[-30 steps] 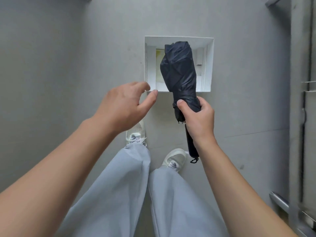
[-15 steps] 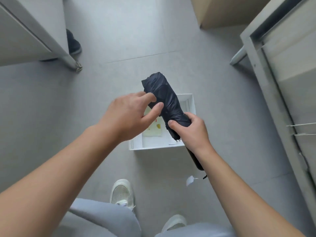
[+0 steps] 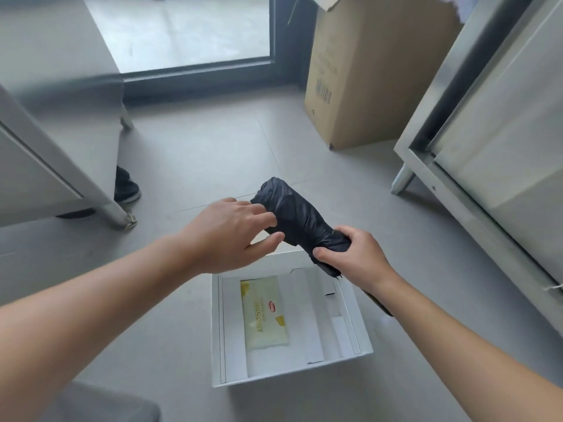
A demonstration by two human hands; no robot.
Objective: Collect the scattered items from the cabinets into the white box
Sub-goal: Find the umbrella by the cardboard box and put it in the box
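1. Cabinets of steel stand on either side, the left cabinet (image 3: 45, 166) and the right cabinet (image 3: 502, 141). Grey floor (image 3: 213, 147) lies between them, and a cardboard carton (image 3: 371, 71) stands at the far wall.
2. White box (image 3: 216, 330) sits on the floor just before the person, open at the top, below both forearms.
3. Folded umbrella (image 3: 298, 220), black, hangs in the air above the box's far edge. It is tilted, with the canopy end up and away and the handle end running down under the right wrist. It is not yet in the box.
4. Right hand (image 3: 356, 254) wraps the lower canopy, fingers and thumb curled tight round it, and seems to carry the weight.
5. Left hand (image 3: 231, 236) lays its fingers over the upper cloth with the thumb beneath, a loose pinch that steadies that end.
6. Yellow packet (image 3: 263, 312) lies flat on the left part of the box's bottom, already collected.
7. Step in hand, by my reading: putting the umbrella in. The next move calls for lowering it, turned along the box's longer side or corner to corner, since it looks nearly as long as the box. It should land beside the packet before both hands let go.
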